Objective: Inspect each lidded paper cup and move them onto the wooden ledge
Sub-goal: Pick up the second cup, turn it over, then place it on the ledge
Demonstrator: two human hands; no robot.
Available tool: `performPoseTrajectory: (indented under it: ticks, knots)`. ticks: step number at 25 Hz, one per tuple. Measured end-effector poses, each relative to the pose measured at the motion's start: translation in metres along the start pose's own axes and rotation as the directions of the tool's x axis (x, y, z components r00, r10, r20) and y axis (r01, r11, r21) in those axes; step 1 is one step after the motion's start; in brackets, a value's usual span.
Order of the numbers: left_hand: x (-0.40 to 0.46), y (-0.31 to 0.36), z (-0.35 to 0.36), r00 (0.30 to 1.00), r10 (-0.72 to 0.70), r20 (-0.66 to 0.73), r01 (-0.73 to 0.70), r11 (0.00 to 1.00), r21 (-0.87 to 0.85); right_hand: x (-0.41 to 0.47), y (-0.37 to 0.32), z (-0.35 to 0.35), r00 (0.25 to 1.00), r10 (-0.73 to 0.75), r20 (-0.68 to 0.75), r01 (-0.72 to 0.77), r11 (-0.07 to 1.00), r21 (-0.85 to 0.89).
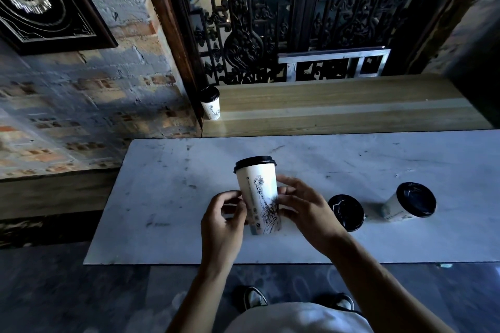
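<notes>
A tall white paper cup (258, 192) with a black lid and an ink drawing is held upright above the white marble tabletop (167, 197). My left hand (223, 217) grips its lower left side and my right hand (303, 205) its right side. Two more black-lidded cups stand on the tabletop to the right, one near my right wrist (346, 212) and one farther right (410, 201). Another lidded cup (210, 103) stands at the left end of the wooden ledge (338, 105).
A carved dark wooden screen (297, 16) rises behind the ledge, with a metal frame (332, 62) at its foot. A brick wall (81, 105) and a framed picture (40, 0) are to the left. My shoes (254, 297) are on the dark floor.
</notes>
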State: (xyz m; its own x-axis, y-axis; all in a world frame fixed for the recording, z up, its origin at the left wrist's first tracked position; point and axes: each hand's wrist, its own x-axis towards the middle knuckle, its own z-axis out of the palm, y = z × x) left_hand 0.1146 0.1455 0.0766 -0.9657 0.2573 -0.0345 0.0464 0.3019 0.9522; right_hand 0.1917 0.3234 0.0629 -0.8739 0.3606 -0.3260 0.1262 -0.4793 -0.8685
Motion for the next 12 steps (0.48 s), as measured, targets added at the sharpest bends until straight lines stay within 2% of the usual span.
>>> performPoseTrajectory:
  ticks: [4,10,12]
  knots:
    - [0.001,0.005,-0.002,1.0,0.018,0.001,-0.018,1.0,-0.004,0.006,0.011,-0.004,1.0,-0.023,-0.001,0.023,0.999,-0.049]
    - [0.004,0.0,0.004,0.998,-0.052,0.042,0.057,0.991,-0.122,0.003,-0.003,-0.006,0.998,0.019,0.06,-0.006,0.979,-0.205]
    - [0.005,-0.001,0.008,0.997,-0.061,0.053,0.066,0.992,-0.103,0.003,-0.005,-0.011,0.997,0.065,0.048,-0.056,0.984,-0.171]
